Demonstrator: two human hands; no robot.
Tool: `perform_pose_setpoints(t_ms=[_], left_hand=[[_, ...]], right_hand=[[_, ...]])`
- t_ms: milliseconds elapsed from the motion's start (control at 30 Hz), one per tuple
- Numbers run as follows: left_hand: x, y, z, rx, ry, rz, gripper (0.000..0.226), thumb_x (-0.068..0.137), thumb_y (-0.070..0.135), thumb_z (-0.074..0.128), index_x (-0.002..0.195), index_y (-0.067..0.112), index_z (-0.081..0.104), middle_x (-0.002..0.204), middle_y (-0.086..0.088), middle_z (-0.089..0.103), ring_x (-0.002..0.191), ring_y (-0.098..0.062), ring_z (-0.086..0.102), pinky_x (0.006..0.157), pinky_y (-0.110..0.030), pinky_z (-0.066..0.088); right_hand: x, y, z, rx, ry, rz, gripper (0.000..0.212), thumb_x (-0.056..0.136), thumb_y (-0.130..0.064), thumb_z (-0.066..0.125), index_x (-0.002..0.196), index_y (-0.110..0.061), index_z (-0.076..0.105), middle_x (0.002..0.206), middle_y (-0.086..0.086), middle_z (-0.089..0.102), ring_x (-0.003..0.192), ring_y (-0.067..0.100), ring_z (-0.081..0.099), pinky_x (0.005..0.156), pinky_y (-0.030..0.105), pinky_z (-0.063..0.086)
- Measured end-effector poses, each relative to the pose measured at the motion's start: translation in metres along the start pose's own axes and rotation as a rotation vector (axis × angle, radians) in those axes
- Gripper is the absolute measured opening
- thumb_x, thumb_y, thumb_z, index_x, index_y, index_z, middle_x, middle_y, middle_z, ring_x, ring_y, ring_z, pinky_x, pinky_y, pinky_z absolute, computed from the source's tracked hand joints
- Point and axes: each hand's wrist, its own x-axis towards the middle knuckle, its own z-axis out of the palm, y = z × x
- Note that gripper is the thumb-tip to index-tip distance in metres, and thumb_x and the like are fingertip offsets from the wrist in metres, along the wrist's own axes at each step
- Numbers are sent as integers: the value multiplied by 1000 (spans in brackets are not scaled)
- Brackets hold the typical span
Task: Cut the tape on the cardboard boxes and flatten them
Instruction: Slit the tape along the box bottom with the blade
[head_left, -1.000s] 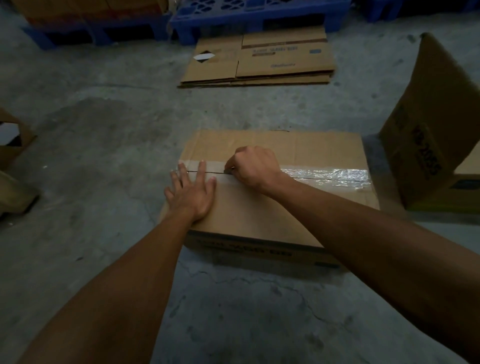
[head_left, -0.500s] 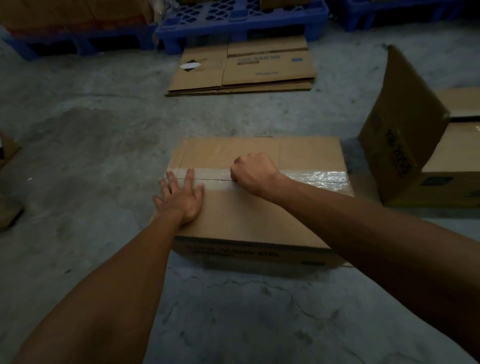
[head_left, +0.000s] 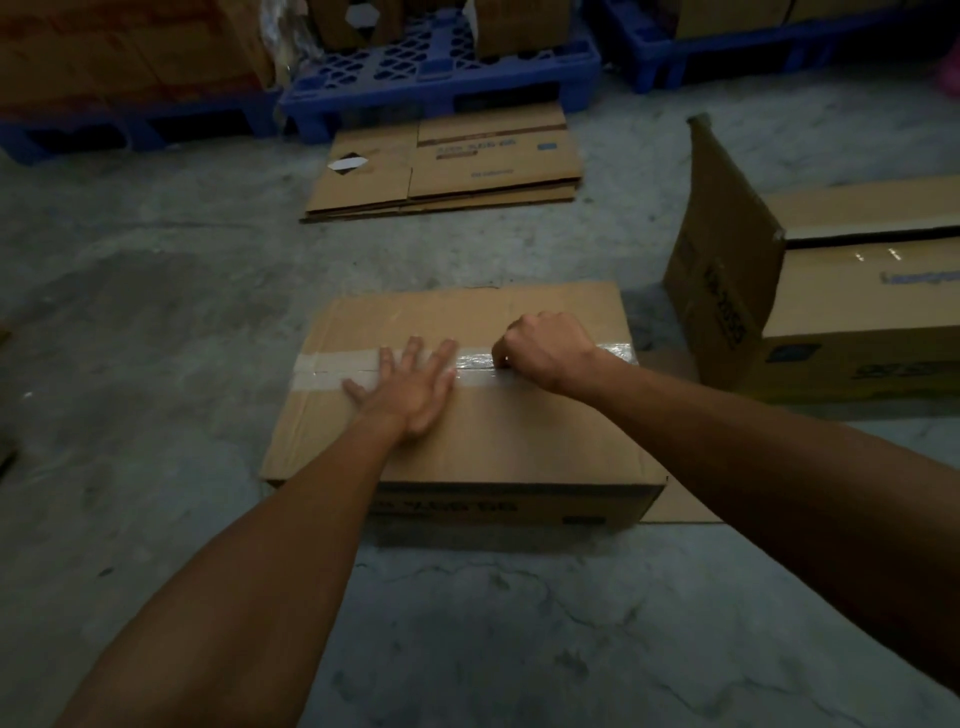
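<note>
A closed brown cardboard box (head_left: 519, 441) lies on the concrete floor in front of me. A strip of clear tape (head_left: 332, 370) runs across its top along the flap seam, with a thin cut line showing on the left part. My left hand (head_left: 410, 389) presses flat on the box top, fingers spread over the tape. My right hand (head_left: 545, 351) is a fist on the tape line just right of the left hand, gripping a small cutter that is almost wholly hidden inside it. To the right of the fist the tape is shiny and wrinkled.
A stack of flattened cardboard (head_left: 467, 166) lies on the floor beyond the box. At the right stands another box (head_left: 852, 322) with one flap (head_left: 727, 249) raised. Blue plastic pallets (head_left: 441, 78) with cartons line the far side. A loose cardboard piece (head_left: 680, 506) sticks out under the box's right corner.
My right fist has slid to the right along the tape, lengthening the cut line behind it. My left hand has followed rightwards, from the box's left end towards the middle.
</note>
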Motion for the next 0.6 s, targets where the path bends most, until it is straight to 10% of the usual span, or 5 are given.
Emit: perform_pose_setpoints(t_ms=[600], left_hand=[[8, 7, 13, 42, 2, -42, 60, 94, 71, 10, 148, 57, -13, 163, 7, -21, 149, -36, -18, 103, -80, -3]], right_hand=[[-61, 76, -5, 134, -57, 261, 22, 92, -44, 62, 111, -41, 71, 117, 4, 68, 105, 29, 65, 76, 34, 46]])
